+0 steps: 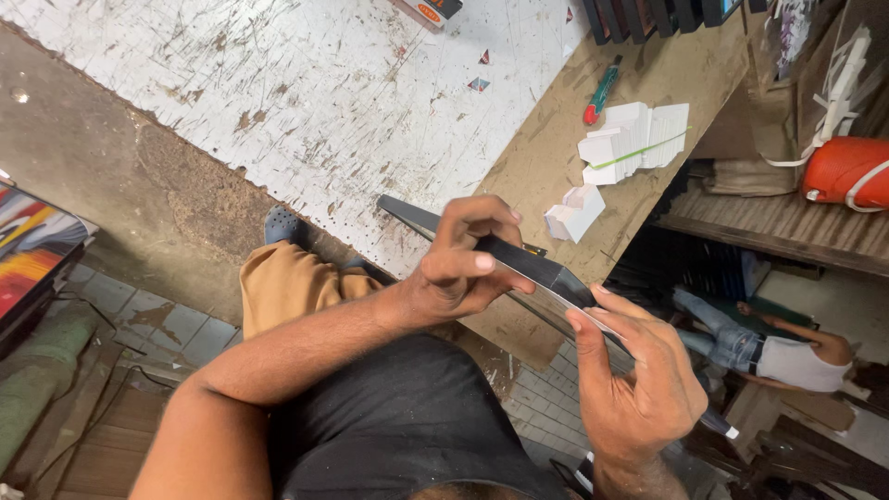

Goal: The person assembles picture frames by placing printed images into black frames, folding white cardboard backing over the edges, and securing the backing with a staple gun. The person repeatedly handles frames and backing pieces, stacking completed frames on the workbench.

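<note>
- A bright painted panel (32,245) leans at the far left, over the tiled floor (157,324).
- The scratched white board (306,102) covers most of the bench.
- The person's tan trouser knee (287,278) shows under the bench edge, a blue shoe (282,225) just behind it.
- The left hand (458,268) is curled around the dark frame (528,264) from above, fingers over its top edge, thumb along the near side.
- The frame runs slanted from the board's edge down to the right, held in the air between both hands.
- The right hand (639,380) grips the frame's lower end from below, fingertips pressed on its pale face.
- White card stacks (634,139) lie on the brown bench beyond, well apart from the hands, a red-and-green pen (600,91) near them.
- An orange container (847,171) sits on a shelf at far right.
- Another person (769,347) lies on the floor below.
</note>
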